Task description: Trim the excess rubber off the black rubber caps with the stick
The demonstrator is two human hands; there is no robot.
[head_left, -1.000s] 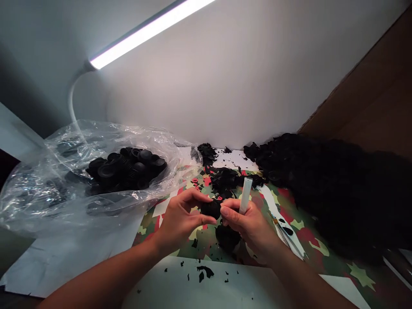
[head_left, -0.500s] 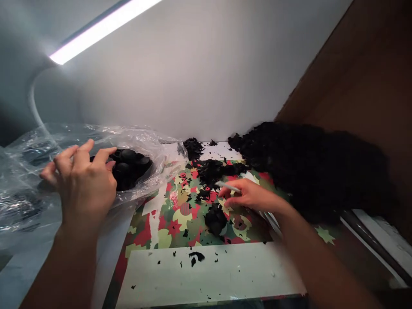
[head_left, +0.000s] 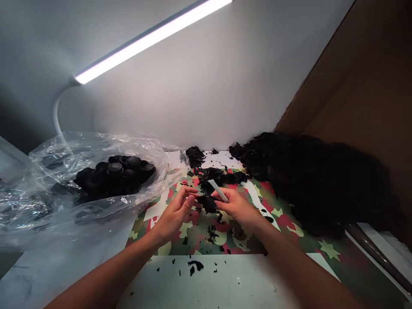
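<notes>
One ragged clump of black scraps was between the left hand, fingers parted, and the right hand, fingers clamped on a pale stick; it looked light, pliable, probably best pinched along its edge.

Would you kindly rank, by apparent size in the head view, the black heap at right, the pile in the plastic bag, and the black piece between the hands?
1. Black heap
2. Pile in plastic bag
3. Black piece
</notes>
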